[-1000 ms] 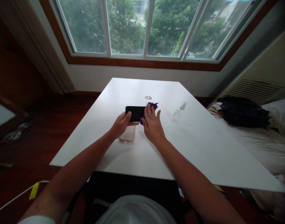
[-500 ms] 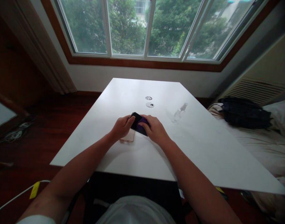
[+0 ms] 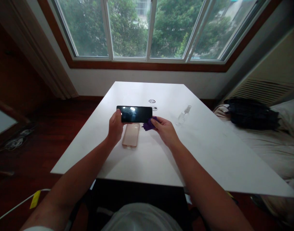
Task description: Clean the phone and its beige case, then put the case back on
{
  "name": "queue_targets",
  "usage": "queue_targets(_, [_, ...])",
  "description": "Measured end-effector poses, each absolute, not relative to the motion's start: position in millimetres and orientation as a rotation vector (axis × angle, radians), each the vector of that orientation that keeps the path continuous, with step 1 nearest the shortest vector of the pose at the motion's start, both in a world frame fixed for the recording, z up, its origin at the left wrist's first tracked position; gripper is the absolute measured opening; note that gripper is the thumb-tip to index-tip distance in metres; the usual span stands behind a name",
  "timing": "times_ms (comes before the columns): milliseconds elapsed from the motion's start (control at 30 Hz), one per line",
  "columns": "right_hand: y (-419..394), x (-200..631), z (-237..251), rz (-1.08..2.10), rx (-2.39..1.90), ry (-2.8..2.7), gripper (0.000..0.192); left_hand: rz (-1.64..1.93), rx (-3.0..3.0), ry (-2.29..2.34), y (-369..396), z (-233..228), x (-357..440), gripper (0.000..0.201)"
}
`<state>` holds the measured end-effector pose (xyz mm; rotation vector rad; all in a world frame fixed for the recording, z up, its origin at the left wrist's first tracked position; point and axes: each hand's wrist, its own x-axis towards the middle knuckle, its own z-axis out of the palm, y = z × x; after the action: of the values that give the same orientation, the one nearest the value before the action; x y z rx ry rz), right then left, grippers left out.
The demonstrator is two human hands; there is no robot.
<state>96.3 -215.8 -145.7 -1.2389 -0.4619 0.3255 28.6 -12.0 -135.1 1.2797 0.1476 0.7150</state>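
Your left hand (image 3: 115, 125) grips the left end of a black phone (image 3: 134, 114), fingers wrapped around its edge, holding it level and lengthwise above the white table (image 3: 204, 150). The screen faces you and carries window glare. Your right hand (image 3: 165, 129) is closed in a pinch on a crumpled purple cloth (image 3: 149, 123), which sits just under the phone's right end; whether cloth and phone touch cannot be told.

Directly below the phone, flat on the table and just right of your left hand, lies a translucent pinkish phone case (image 3: 130, 135), untouched. Beyond the phone, two small round discs (image 3: 152, 101) sit on the tabletop, the nearer one partly hidden by the phone's right corner. To the right and farther off, well apart from both hands, a small clear spray bottle (image 3: 183, 115) stands on the table.

Off the table to the right, a black bag (image 3: 253, 114) rests on pale bedding (image 3: 272, 147). At far left on the floor lies a tangle of cables (image 3: 15, 140); a white cord with a yellow tag (image 3: 35, 199) runs near your left arm.
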Motion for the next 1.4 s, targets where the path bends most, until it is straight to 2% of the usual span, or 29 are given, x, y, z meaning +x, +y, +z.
queue_targets(133, [-199.3, 80.9, -145.7, 0.391, -1.053, -0.313, 0.048, 0.542, 1.147, 0.043, -23.1, -135.2, 29.4, 0.048])
queue_targets(367, [-208.4, 94.5, -139.4, 0.178, -0.926, -0.174, 0.041, 0.165, 1.344, -0.144, -23.7, -137.1, 20.0, 0.036])
queue_targets(467, [-210.6, 96.5, -141.3, 0.141, -0.988, -0.161, 0.040, 0.038, 1.472, -0.187, -24.3, -137.4, 17.6, 0.047])
queue_targets(667, [-195.9, 76.8, -150.6, 0.179, -1.235, -0.389, 0.051, 0.121, 1.500, -0.124, -23.0, -140.5, 20.5, 0.054])
queue_targets(767, [-188.5, 70.2, -156.1, 0.211, -1.346, -0.494, 0.055, 0.160, 1.443, -0.063, -20.5, -139.9, 21.0, 0.047])
queue_targets(933, [-185.7, 71.4, -162.8, 0.220, -1.307, -0.464, 0.057, 0.214, 1.490, -0.021, -21.9, -138.2, 21.8, 0.050])
queue_targets(1033, [-187.4, 72.2, -163.1, 0.171, -1.309, -0.399, 0.057, 0.176, 1.486, -0.015, -26.0, -138.9, 23.5, 0.056])
queue_targets(1200, [-188.4, 62.8, -160.2, 0.050, -1.592, -0.444, 0.048, 0.268, 1.580, 0.143, -27.5, -140.3, 24.3, 0.064])
queue_targets(1333, [-186.7, 52.7, -158.4, 0.157, -1.669, -0.658, 0.051, 0.310, 1.657, 0.255, -20.8, -132.4, 20.8, 0.090])
queue_targets(1400, [-186.1, 50.3, -158.1, 0.206, -1.656, -0.765, 0.052, 0.248, 1.682, 0.293, -16.2, -126.5, 18.6, 0.097])
